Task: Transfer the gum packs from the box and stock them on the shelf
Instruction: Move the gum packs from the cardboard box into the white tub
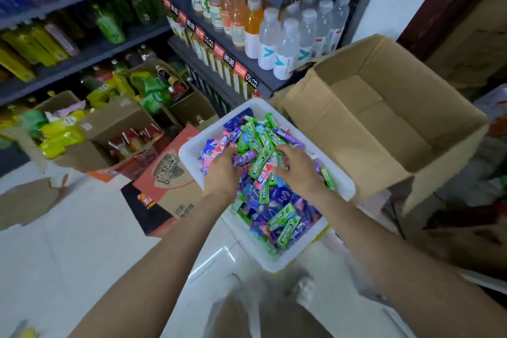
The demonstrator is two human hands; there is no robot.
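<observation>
A white foam box [189,153] on the floor is filled with a loose heap of gum packs [277,200] in green, purple, blue and pink. Both my hands are down in the heap near its middle. My left hand [222,170] has its fingers curled around a purple gum pack [245,158]. My right hand [297,167] lies on the packs with its fingers bent over green ones; whether it grips one is hidden. Dark shelves [247,63] with price tags rise behind the box.
A large open cardboard box [384,129] stands right of the foam box, with nothing in it. Water and juice bottles [288,38] fill the shelf behind. Cartons of snacks [115,129] and a flattened red carton [164,173] crowd the floor at left. White tiles lie below.
</observation>
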